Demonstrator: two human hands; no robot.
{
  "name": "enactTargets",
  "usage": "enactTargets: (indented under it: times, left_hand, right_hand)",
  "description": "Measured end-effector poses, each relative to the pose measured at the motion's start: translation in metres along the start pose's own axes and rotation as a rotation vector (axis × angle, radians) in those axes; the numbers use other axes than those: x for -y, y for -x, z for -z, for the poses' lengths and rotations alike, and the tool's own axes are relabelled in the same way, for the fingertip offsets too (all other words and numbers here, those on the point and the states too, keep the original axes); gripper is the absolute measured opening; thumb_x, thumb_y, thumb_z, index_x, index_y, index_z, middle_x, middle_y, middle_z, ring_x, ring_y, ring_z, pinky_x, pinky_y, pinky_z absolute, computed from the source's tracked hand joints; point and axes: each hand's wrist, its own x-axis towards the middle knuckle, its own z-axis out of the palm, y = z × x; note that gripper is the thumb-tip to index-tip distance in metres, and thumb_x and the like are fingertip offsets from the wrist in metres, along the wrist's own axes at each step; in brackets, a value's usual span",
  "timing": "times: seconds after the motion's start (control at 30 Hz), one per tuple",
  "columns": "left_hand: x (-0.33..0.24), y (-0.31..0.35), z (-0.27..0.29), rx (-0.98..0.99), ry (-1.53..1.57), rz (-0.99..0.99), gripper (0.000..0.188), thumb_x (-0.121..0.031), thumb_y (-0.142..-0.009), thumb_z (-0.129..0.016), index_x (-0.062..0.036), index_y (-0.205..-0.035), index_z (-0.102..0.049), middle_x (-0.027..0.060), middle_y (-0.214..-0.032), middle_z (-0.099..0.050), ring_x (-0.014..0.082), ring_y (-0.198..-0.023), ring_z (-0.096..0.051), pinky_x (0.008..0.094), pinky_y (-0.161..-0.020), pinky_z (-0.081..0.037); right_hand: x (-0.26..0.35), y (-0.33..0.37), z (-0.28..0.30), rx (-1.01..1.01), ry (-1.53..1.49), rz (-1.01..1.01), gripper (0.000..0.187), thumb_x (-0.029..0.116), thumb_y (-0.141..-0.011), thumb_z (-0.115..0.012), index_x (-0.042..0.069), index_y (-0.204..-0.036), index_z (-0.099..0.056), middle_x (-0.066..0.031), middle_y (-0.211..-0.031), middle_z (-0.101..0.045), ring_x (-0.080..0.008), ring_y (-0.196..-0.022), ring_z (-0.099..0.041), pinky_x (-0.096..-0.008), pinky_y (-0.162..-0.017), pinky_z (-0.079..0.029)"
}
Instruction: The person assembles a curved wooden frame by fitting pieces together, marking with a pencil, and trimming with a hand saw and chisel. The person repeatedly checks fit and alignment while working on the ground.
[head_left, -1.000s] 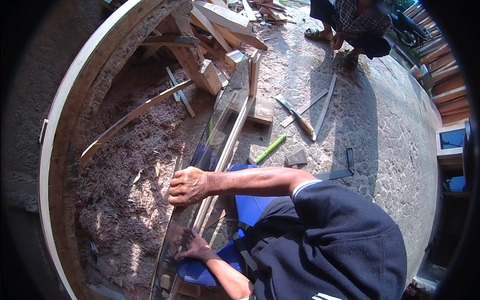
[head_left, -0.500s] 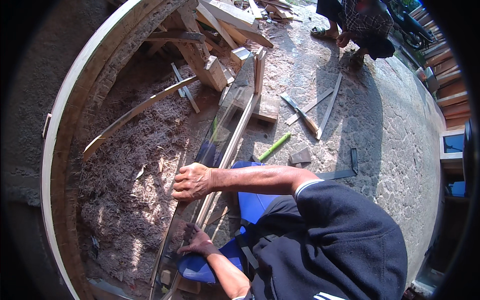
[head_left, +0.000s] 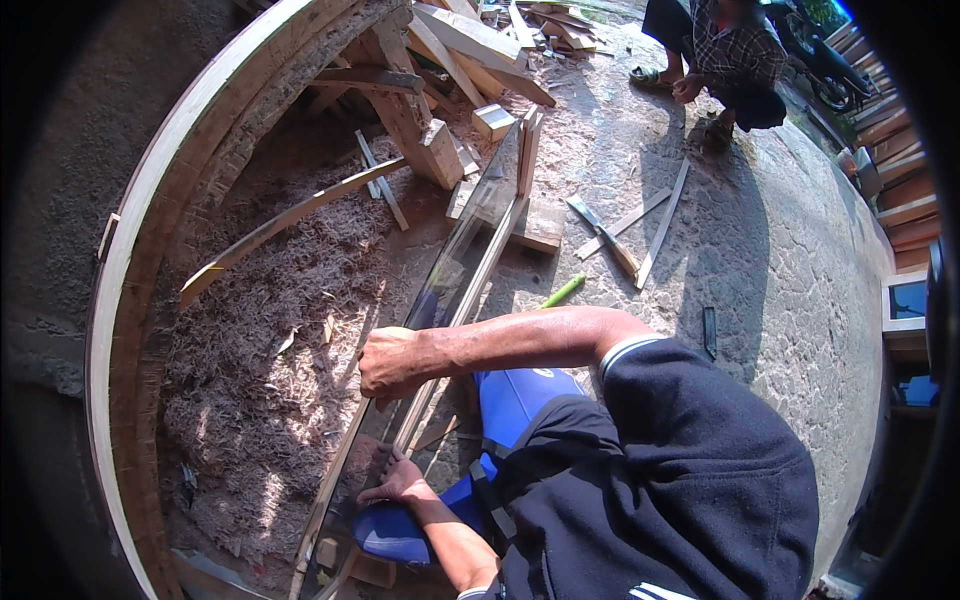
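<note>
A long, narrow wooden frame [head_left: 478, 285] with a glass pane [head_left: 452, 272] runs at a slant from the upper middle to the lower left. My right hand [head_left: 388, 363] is closed in a fist over the frame's outer edge, its fingertips hidden. Closer to the lower edge, my left hand [head_left: 405, 484] grips the frame's inner wooden rail, its fingers partly behind the glass. The frame passes beside my blue-covered legs [head_left: 522, 402]. At its far end it rests near a wooden block [head_left: 540, 226].
Wood shavings [head_left: 270, 380] cover the ground left of the frame. A curved timber [head_left: 135, 300] rims that side. On the right lie a green handle [head_left: 566, 290], a wooden-handled blade [head_left: 603, 235], thin strips [head_left: 662, 225] and a dark metal bar [head_left: 709, 332]. Another person [head_left: 735, 60] bends down at the far right.
My right hand has turned and shifted slightly right along the frame's edge. Its forearm now covers the hammer head, the metal wedge and part of the square. My left hand stays nearly in place.
</note>
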Motion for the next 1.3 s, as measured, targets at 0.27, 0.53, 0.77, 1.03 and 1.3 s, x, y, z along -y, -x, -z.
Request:
enactTargets:
  times: [0.27, 0.53, 0.77, 1.03, 1.3]
  left_hand:
    - [-0.004, -0.016, 0.009, -0.196, -0.022, -0.035, 0.122, -0.081, -0.071, -0.071, -0.0073, -0.159, -0.030, 0.0087, -0.167, -0.032, 0.0321, -0.155, -0.024, 0.0594, -0.126, -0.015]
    - [-0.008, -0.003, -0.005, -0.171, -0.104, -0.079, 0.122, -0.079, -0.072, -0.073, -0.0068, -0.160, -0.028, 0.0116, -0.168, -0.026, 0.0349, -0.153, -0.026, 0.0585, -0.127, -0.015]
    - [-0.005, 0.064, -0.028, -0.449, -0.935, -0.444, 0.110, -0.067, -0.089, -0.068, -0.0017, -0.162, -0.018, 0.0217, -0.168, -0.021, 0.0393, -0.153, -0.025, 0.0572, -0.125, -0.021]
    - [-0.075, 0.113, -0.107, 0.448, -2.321, -1.490, 0.089, -0.036, -0.078, -0.085, -0.0059, -0.152, -0.046, 0.0109, -0.153, -0.052, 0.0351, -0.151, -0.034, 0.0539, -0.127, -0.016]
    - [-0.113, 0.080, -0.174, 0.961, -2.483, -0.583, 0.025, -0.026, -0.081, -0.077, -0.0039, -0.093, -0.074, 0.0235, -0.080, -0.069, 0.0463, -0.079, -0.067, 0.0508, -0.071, -0.052]
  right_hand:
    - [-0.003, 0.000, 0.005, -0.004, -0.025, -0.013, 0.044, 0.056, -0.088, -0.068, 0.013, -0.084, -0.072, -0.0102, -0.076, -0.071, -0.0331, -0.075, -0.072, -0.0471, -0.061, -0.058]
    - [-0.007, -0.007, 0.009, 0.033, -0.048, -0.041, 0.043, 0.056, -0.089, -0.067, 0.014, -0.087, -0.072, -0.0093, -0.075, -0.071, -0.0336, -0.076, -0.072, -0.0471, -0.060, -0.057]
    - [-0.004, -0.003, 0.007, 0.031, -0.059, -0.023, 0.043, 0.056, -0.090, -0.066, 0.013, -0.086, -0.071, -0.0086, -0.077, -0.071, -0.0320, -0.079, -0.073, -0.0467, -0.061, -0.058]
    - [-0.001, 0.003, -0.001, -0.032, -0.038, -0.001, 0.040, 0.053, -0.089, -0.067, 0.014, -0.083, -0.071, -0.0080, -0.074, -0.068, -0.0304, -0.075, -0.071, -0.0454, -0.060, -0.058]
    - [0.000, 0.002, 0.003, 0.002, -0.017, 0.022, 0.045, 0.058, -0.090, -0.065, 0.014, -0.079, -0.071, -0.0073, -0.073, -0.069, -0.0293, -0.072, -0.070, -0.0442, -0.057, -0.054]
